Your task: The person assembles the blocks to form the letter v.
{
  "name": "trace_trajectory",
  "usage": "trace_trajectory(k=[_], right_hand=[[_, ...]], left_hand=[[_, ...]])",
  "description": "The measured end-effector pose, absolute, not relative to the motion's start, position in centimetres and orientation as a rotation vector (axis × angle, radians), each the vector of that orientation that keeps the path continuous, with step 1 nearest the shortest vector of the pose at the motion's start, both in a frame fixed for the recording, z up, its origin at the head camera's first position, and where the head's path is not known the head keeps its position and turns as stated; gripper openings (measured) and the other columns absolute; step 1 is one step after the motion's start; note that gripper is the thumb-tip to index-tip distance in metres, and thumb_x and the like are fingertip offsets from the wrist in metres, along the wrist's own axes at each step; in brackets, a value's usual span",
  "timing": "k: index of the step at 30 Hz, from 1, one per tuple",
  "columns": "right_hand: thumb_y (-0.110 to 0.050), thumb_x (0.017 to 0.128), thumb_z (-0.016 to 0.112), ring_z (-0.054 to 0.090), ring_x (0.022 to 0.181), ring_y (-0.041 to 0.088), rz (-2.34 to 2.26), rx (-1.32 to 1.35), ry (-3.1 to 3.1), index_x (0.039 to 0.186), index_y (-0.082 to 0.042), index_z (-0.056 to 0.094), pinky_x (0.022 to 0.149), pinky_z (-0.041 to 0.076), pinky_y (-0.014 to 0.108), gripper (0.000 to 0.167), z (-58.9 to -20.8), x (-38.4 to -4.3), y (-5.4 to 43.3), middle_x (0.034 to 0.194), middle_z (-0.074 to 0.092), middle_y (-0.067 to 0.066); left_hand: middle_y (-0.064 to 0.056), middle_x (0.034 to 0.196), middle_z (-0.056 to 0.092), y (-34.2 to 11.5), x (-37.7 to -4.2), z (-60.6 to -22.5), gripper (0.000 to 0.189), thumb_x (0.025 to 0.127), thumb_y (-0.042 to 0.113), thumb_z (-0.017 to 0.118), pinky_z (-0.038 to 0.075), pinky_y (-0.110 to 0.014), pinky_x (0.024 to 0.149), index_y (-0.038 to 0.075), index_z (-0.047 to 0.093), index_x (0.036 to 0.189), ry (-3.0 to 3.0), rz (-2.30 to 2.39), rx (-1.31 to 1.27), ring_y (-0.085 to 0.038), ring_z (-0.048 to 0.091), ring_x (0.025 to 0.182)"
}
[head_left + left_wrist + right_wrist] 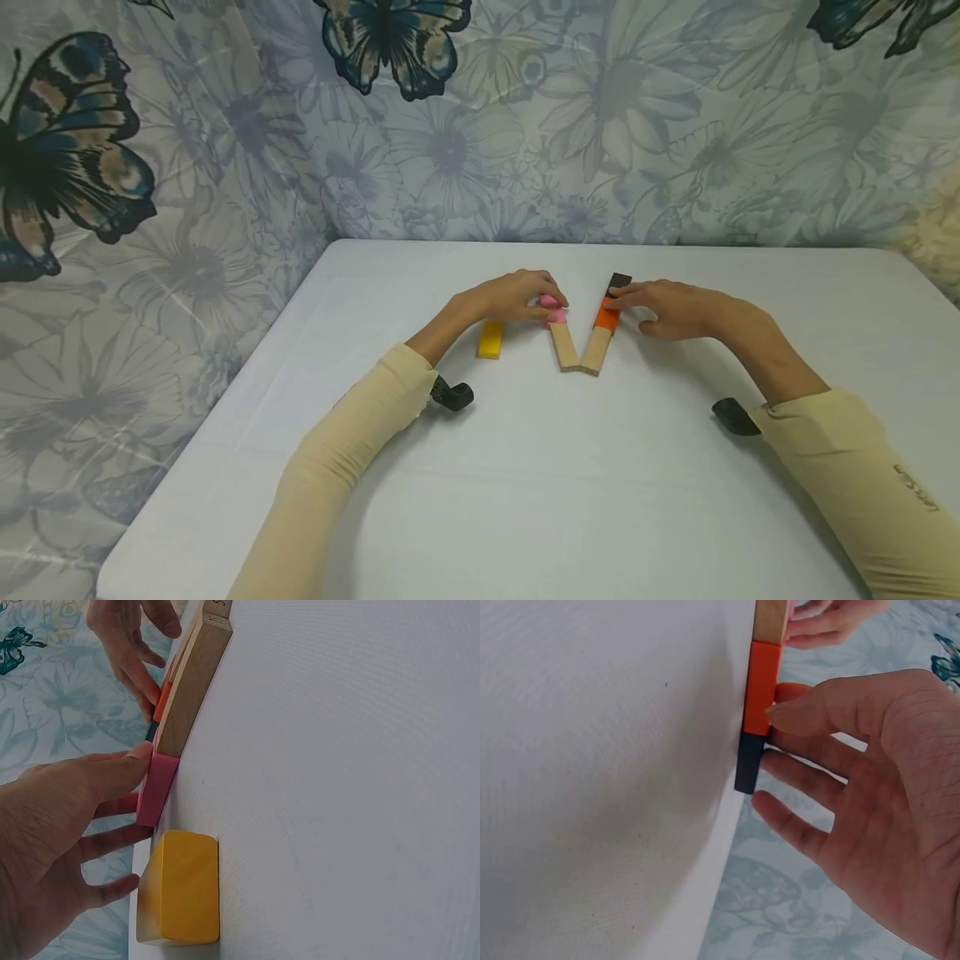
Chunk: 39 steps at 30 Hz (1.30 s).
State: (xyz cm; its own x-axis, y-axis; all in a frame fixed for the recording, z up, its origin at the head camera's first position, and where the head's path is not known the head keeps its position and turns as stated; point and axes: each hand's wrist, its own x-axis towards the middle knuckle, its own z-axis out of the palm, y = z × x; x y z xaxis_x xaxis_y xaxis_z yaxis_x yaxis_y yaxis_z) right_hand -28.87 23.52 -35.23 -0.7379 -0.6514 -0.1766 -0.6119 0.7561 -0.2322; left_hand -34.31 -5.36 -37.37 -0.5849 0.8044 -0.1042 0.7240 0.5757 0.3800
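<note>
Several small blocks lie on the white table in a V. Two natural wood blocks, a left one and a right one, meet at their near ends. Beyond the left one is a pink block, which my left hand pinches between thumb and fingers. The right arm continues with an orange block and a black block at the far end. Fingertips of my right hand touch the orange block near the black one, its thumb apart from them. A yellow block lies separately below my left hand.
The white table spreads around the blocks, its far edge close behind them. A curtain with flowers and butterflies hangs behind and at left. Dark wrist-worn pieces, left and right, jut out by the sleeves.
</note>
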Motion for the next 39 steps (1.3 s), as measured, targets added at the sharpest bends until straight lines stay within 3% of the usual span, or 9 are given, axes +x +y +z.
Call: trace_trajectory(k=[25,32,39], right_hand=[[0.003,0.089,0.061,0.05,0.141,0.054,-0.249,-1.015,2.716,0.141,-0.003,0.064,0.114,0.039,0.071,0.052,-35.6,-28.9,23.7,0.155,0.054,0.024],[0.002,0.09,0.06,0.05,0.141,0.054,-0.25,-1.017,2.714,0.142,-0.004,0.064,0.114,0.039,0.071,0.053,-35.6,-28.8,23.5,0.156,0.053,0.023],[0.003,0.089,0.061,0.049,0.141,0.055,-0.24,-1.002,2.722,0.142,-0.004,0.064,0.114,0.039,0.071,0.053,-35.2,-28.7,23.5,0.156,0.054,0.024]], left_hand=[[-0.003,0.146,0.062,-5.1,-33.9,-37.3,0.039,0.107,0.034,0.062,0.041,-0.037,0.123,0.019,0.066,0.142,2.554,0.4,1.252,-0.019,0.055,0.138],[-0.003,0.155,0.055,-5.4,-33.4,-36.9,0.048,0.108,0.043,0.057,0.043,-0.042,0.122,0.024,0.057,0.152,2.598,0.356,1.205,-0.02,0.054,0.14],[-0.003,0.153,0.057,-6.0,-32.7,-35.7,0.044,0.109,0.041,0.054,0.045,-0.046,0.121,0.021,0.06,0.149,2.675,0.302,1.201,-0.024,0.056,0.141]])
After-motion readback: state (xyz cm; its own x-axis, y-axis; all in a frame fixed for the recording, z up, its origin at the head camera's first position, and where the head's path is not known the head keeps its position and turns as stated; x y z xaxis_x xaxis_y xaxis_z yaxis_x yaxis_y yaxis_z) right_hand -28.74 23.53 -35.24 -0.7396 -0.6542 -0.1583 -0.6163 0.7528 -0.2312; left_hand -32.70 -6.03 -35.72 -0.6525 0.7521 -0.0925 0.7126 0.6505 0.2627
